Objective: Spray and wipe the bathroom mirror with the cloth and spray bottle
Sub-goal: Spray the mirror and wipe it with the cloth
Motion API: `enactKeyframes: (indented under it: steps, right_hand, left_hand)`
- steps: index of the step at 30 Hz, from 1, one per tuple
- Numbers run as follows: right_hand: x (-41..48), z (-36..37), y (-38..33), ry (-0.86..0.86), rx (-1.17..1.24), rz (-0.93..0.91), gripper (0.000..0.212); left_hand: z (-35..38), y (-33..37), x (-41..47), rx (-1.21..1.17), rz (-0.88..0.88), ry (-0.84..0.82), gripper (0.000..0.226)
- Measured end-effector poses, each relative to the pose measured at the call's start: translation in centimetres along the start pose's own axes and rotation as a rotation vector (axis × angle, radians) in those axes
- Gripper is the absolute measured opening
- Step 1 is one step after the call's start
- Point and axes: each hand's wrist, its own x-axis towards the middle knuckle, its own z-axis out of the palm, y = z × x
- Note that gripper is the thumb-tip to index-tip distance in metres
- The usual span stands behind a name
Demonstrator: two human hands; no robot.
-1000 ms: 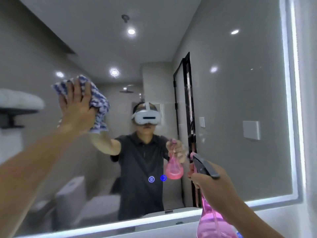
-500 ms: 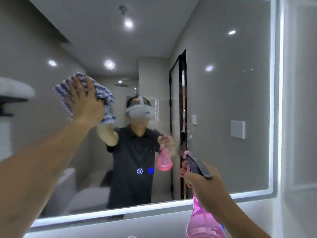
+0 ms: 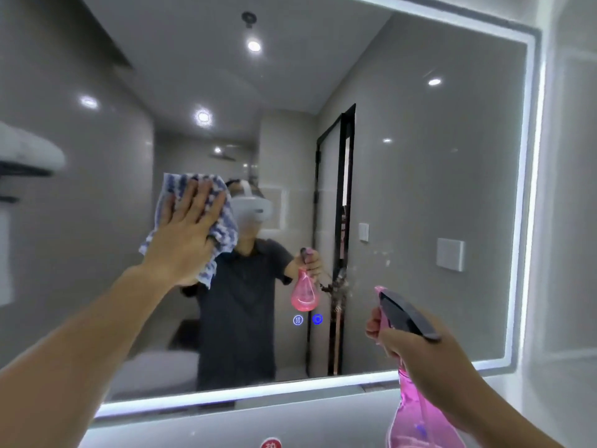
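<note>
At centre left, my left hand point(image 3: 187, 234) lies flat, fingers straight, pressing the striped cloth point(image 3: 226, 227) on the mirror point(image 3: 420, 189); I judge this the wiping step. Right of centre, possibly droplets point(image 3: 381, 257). Lower right, well apart, my right hand point(image 3: 416, 347) grips the spray bottle point(image 3: 420, 425). Next, I would sweep the cloth rightward.

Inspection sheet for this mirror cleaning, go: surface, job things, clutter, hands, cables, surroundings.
Surface: mirror, lit border, spray droplets right of centre.
Job's things: striped cloth flat against the glass; pink spray bottle, nozzle toward the mirror.
Clutter: nothing seen.
Hands: left hand presses the cloth with straight fingers; right hand grips the spray bottle's neck.
Cables: nothing seen.
Surroundings: two blue touch icons on the glass; pale wall right of the mirror.
</note>
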Motion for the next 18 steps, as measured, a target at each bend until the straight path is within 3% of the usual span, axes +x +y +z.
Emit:
enactKeyframes:
  steps: [2, 5, 6, 7, 8, 9, 10, 11, 12, 14, 17, 18]
  right_hand:
    - [-0.4, 0.3, -0.3, 0.014, -0.023, 0.03, 0.01]
    - [-0.9, 1.0, -0.6, 0.012, -0.022, 0.065, 0.014]
    - [-1.1, 1.2, -0.7, 0.012, -0.013, 0.074, 0.014]
    - [-1.3, 1.4, -0.8, 0.018, -0.004, 0.08, 0.013]
    - [-1.4, 1.6, -0.8, 0.024, -0.003, 0.085, 0.013]
    - [-1.6, 1.7, -0.8, 0.026, -0.01, 0.088, 0.014]
    - [-1.7, 1.8, -0.8, 0.024, -0.019, 0.09, 0.015]
    - [-1.7, 1.8, -0.8, 0.019, -0.026, 0.085, 0.016]
    - [-1.7, 1.6, -0.7, 0.018, -0.031, 0.076, 0.018]
    - [-1.5, 1.2, -0.7, 0.035, -0.039, 0.057, 0.02]
    - [-1.4, 0.5, -0.7, 0.054, -0.016, 0.043, 0.015]
    - [-1.5, 0.3, -0.9, 0.048, -0.01, 0.041, 0.012]
  left_hand:
    - [0.7, 0.9, 0.6, -0.059, -0.165, 0.02, 0.07]
    - [2.0, 3.3, -2.7, -0.096, -0.158, 0.116, 0.069]
    - [2.7, 4.5, -4.8, -0.092, -0.037, 0.072, 0.069]
    - [3.0, 5.7, -7.0, -0.053, 0.22, 0.038, 0.069]
    - [2.9, 6.9, -9.3, -0.155, 0.44, 0.118, 0.066]
    - [3.6, 7.3, -12.0, -0.459, 0.613, 0.105, 0.06]
    - [3.9, 7.9, -14.1, -0.448, 0.802, 0.032, 0.055]
    - [3.5, 8.5, -15.1, -0.224, 0.837, -0.101, 0.054]
    - [3.1, 8.1, -14.8, -0.14, 0.78, -0.302, 0.057]
    - [2.1, 7.2, -12.5, -0.158, 0.522, -0.276, 0.059]
    - [0.8, 5.1, -4.3, -0.07, 0.21, -0.004, 0.061]
    - [0.3, 4.3, -1.6, -0.081, 0.087, 0.005, 0.062]
